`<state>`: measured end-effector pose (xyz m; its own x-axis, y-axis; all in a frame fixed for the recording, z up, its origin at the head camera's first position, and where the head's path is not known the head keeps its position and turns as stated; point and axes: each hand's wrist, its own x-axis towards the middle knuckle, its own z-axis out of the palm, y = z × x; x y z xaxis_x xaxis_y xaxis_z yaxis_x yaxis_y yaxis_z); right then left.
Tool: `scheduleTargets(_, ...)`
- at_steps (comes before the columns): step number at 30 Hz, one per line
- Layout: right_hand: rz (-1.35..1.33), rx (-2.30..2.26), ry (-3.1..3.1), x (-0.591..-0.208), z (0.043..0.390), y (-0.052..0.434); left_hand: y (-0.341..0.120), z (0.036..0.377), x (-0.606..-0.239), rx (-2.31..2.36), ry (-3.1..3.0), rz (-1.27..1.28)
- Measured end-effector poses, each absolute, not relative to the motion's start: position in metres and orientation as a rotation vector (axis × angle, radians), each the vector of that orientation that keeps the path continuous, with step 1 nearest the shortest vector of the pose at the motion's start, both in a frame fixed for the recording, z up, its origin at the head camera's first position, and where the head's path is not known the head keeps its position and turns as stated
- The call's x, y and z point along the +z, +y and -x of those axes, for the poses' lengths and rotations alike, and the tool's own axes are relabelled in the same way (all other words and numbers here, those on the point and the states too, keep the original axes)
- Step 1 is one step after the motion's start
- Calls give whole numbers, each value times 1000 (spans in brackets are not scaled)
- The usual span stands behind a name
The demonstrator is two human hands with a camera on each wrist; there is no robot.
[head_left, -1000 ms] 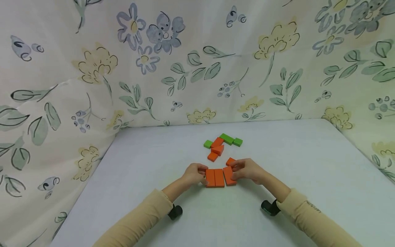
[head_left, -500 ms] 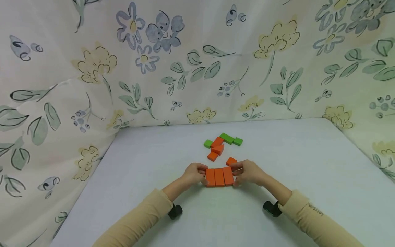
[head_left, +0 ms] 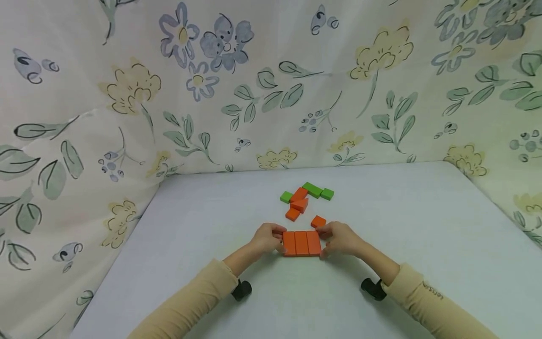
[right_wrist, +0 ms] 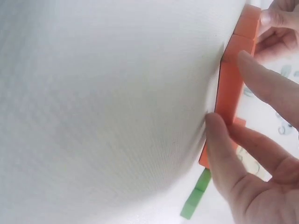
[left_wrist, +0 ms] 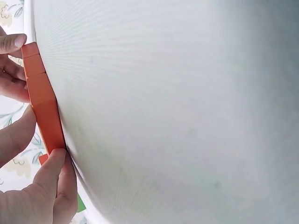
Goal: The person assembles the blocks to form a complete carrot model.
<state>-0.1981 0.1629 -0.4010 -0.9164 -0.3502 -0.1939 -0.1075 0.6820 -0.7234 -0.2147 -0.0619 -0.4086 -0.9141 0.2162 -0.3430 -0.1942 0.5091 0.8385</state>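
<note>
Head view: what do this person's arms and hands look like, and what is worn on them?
The left sleeve and right sleeve are long and beige; the right has dark lettering near its cuff, too small to read surely. A small black device shows at each cuff. The left hand and right hand wear no gloves.

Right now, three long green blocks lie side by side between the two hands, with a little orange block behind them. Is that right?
Not quite: the three long blocks are orange, not green; the head view shows it. They do lie side by side between the left hand and right hand, with a little orange block behind them.
</note>
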Motion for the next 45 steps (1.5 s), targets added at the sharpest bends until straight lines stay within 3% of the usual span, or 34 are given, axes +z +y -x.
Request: scheduleTargets(45, 359, -1105, 2628, -397, 207, 176, -58, 217, -408, 1392, 2362, -11)
